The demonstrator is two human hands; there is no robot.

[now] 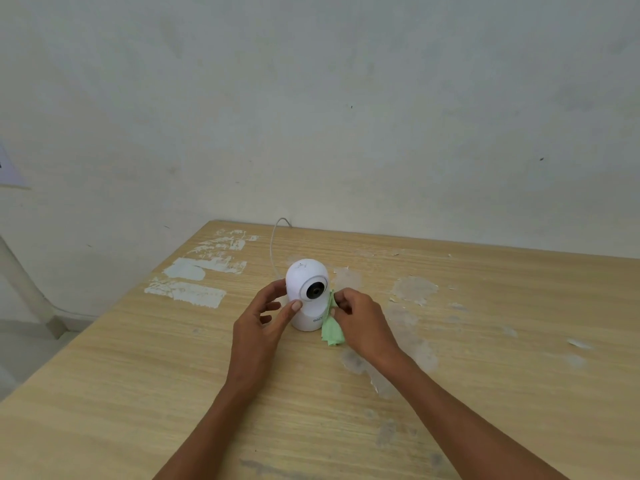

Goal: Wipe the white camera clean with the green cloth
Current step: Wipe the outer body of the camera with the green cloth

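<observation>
A white dome camera stands upright on the wooden table, its dark lens facing right and toward me. My left hand wraps around its left side, thumb pressed on the front below the lens. My right hand pinches a small crumpled green cloth and holds it against the camera's right side, beside the lens. The cloth's loose end hangs down to the tabletop.
A white cable runs from behind the camera over the table's far edge by the wall. The tabletop has patches of peeled white residue at the left and worn spots at the right. The table's left edge drops to the floor.
</observation>
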